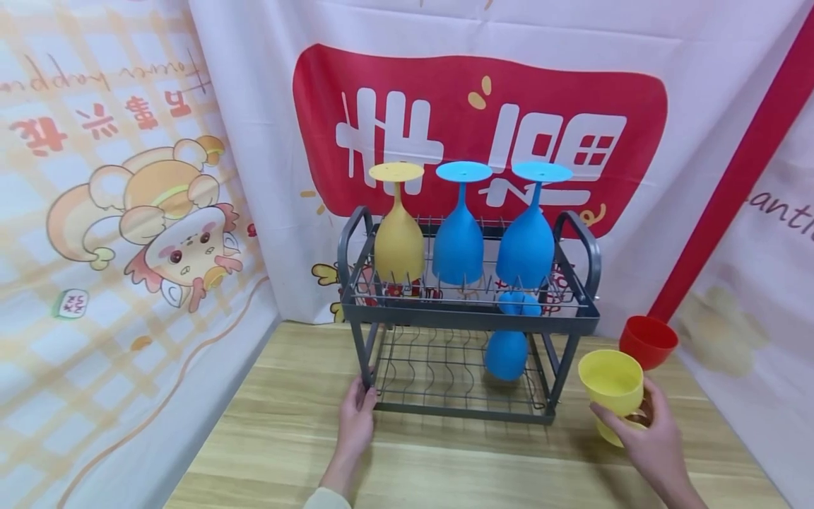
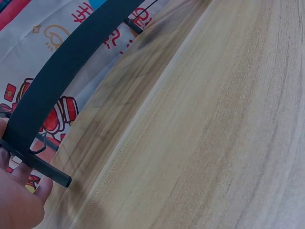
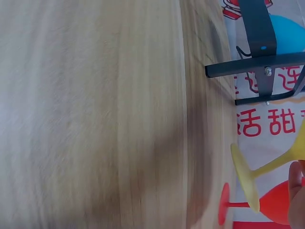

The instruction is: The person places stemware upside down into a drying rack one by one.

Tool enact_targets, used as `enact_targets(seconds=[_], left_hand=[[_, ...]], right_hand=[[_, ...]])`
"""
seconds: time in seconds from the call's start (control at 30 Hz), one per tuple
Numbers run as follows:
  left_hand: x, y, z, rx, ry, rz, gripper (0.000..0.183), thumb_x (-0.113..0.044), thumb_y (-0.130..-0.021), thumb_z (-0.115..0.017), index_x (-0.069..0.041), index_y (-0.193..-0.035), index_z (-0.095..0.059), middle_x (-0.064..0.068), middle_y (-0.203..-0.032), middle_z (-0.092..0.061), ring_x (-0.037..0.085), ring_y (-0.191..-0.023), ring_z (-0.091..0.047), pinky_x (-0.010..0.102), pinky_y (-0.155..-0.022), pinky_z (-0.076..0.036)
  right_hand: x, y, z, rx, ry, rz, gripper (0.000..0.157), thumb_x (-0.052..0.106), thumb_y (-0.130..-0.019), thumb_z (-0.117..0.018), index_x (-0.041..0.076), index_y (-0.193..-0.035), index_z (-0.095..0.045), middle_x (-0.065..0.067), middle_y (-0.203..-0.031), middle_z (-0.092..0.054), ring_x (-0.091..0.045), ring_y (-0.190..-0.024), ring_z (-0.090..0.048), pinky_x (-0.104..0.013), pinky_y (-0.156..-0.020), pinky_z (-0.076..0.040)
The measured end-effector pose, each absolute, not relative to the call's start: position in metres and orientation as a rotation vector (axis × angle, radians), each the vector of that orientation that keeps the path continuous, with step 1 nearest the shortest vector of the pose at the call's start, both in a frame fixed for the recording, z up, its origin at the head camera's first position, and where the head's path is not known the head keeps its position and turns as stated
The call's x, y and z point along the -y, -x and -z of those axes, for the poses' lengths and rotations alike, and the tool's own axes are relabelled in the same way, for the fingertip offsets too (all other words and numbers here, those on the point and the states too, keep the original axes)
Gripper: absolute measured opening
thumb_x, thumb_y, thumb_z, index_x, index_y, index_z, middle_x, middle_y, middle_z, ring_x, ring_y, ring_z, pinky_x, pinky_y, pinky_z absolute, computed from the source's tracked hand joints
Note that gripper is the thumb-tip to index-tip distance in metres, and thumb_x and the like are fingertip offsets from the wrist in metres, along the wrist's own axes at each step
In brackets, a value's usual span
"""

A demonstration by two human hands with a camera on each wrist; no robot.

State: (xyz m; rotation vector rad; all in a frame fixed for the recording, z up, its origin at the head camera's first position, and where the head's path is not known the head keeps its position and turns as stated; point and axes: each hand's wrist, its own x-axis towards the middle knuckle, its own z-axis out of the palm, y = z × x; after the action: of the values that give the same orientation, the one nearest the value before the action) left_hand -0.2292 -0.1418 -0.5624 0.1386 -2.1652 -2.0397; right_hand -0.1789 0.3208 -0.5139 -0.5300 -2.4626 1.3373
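My left hand (image 1: 357, 417) grips the lower front left corner of a dark two-tier dish rack (image 1: 470, 319); in the left wrist view its fingers (image 2: 44, 190) curl round the bottom bar. At the right, my right hand (image 1: 655, 442) holds a yellow plastic goblet (image 1: 612, 378) by its bowl, upright with the mouth up. The goblet's foot shows in the right wrist view, tilted there. Just behind it stands a red goblet (image 1: 649, 343). On the upper tier a yellow goblet (image 1: 398, 244) and two blue goblets (image 1: 458, 244) (image 1: 526, 247) sit upside down.
Another blue goblet (image 1: 506, 355) is upside down on the lower tier, at its right side. The wooden table (image 1: 286, 424) carries the rack. Printed cloths (image 1: 254, 141) hang behind and to both sides.
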Motion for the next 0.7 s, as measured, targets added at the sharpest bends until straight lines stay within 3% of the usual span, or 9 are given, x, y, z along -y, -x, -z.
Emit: enact_targets(seconds=[0.1, 0.27, 0.57, 0.67, 0.7], left_hand=[[0.14, 0.229, 0.562, 2.164, -0.136, 2.041, 0.049, -0.008, -0.109, -0.049, -0.009, -0.158, -0.045, 0.024, -0.164, -0.045, 0.045, -0.154, -0.041, 0.061, -0.126, -0.031], [0.141, 0.23, 0.562, 2.164, -0.141, 2.04, 0.049, -0.009, -0.109, -0.05, -0.009, -0.159, -0.045, 0.023, -0.165, -0.044, 0.045, -0.155, -0.04, 0.061, -0.127, -0.031], [0.142, 0.23, 0.561, 2.165, -0.13, 2.036, 0.049, -0.007, -0.109, -0.049, -0.006, -0.158, -0.045, 0.024, -0.164, -0.044, 0.045, -0.154, -0.04, 0.06, -0.126, -0.031], [0.143, 0.23, 0.561, 2.174, -0.141, 2.042, 0.049, -0.01, -0.11, -0.049, -0.007, -0.158, -0.044, 0.023, -0.166, -0.042, 0.044, -0.156, -0.039, 0.06, -0.127, -0.031], [0.144, 0.23, 0.561, 2.177, -0.139, 2.036, 0.049, -0.01, -0.11, -0.049, -0.007, -0.159, -0.044, 0.023, -0.166, -0.042, 0.045, -0.155, -0.039, 0.061, -0.127, -0.031]], right_hand=[[-0.322, 0.169, 0.513, 2.491, 0.45, -1.245, 0.103, 0.046, -0.087, -0.086, 0.015, -0.166, -0.028, -0.016, -0.156, -0.049, -0.016, -0.119, -0.049, -0.013, -0.084, -0.044], [-0.315, 0.156, 0.506, 2.473, 0.222, -1.09, 0.098, 0.037, -0.082, -0.093, 0.013, -0.16, -0.039, -0.015, -0.146, -0.056, 0.006, -0.105, -0.043, -0.002, -0.082, -0.041], [-0.286, 0.149, 0.488, 2.395, -0.165, -0.839, 0.107, 0.018, -0.06, -0.106, 0.012, -0.151, -0.051, -0.009, -0.137, -0.063, -0.003, -0.111, -0.046, 0.006, -0.097, -0.026], [-0.275, 0.15, 0.484, 2.391, -0.266, -0.79, 0.106, 0.016, -0.055, -0.107, 0.013, -0.148, -0.055, -0.004, -0.134, -0.064, -0.003, -0.112, -0.048, 0.003, -0.099, -0.03], [-0.271, 0.151, 0.482, 2.397, -0.301, -0.755, 0.106, 0.016, -0.054, -0.107, 0.014, -0.147, -0.056, -0.003, -0.134, -0.064, -0.004, -0.112, -0.048, -0.002, -0.099, -0.038]])
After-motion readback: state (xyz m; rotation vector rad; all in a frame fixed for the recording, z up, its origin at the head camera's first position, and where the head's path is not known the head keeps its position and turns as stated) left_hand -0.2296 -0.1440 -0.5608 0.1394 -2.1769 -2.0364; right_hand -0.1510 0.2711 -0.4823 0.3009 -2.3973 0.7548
